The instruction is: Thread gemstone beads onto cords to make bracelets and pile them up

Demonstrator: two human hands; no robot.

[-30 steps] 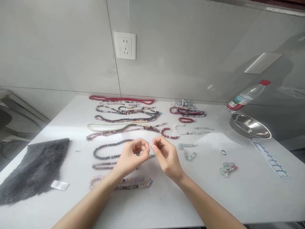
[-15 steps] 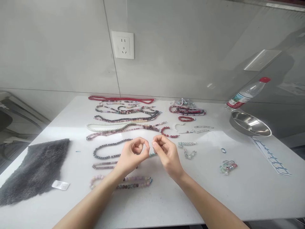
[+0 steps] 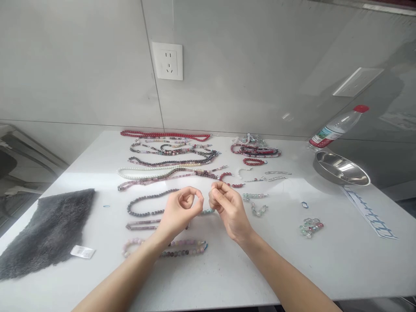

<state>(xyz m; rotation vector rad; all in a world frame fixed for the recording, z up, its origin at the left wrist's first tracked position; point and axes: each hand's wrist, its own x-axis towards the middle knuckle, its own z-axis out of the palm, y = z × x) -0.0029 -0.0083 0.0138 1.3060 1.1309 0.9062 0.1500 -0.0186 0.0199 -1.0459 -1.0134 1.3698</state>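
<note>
My left hand (image 3: 182, 208) is raised over the table, thumb and forefinger pinched; what sits between them is too small to make out. Just right of it, my right hand (image 3: 229, 210) is also closed in a pinch, with a small gap between the two hands. Any thread or bead in either pinch cannot be seen. Under and behind the left hand lie a dark bead strand (image 3: 143, 212), a strand of tube beads (image 3: 141, 225) and a pastel bead strand (image 3: 195, 248). Turquoise beads (image 3: 206, 212) show between the hands.
Red beads (image 3: 165, 134), a white pearl strand (image 3: 143, 171) and more strands lie toward the wall. On the right are clear bead bunches (image 3: 311, 228), a steel bowl (image 3: 341, 169), a leaning bottle (image 3: 334, 130) and a printed strip (image 3: 370, 212). A grey fluffy cloth (image 3: 48, 229) lies left.
My right hand has shifted slightly right and its fingers have curled more, widening the gap between the hands. The left hand has barely moved.
</note>
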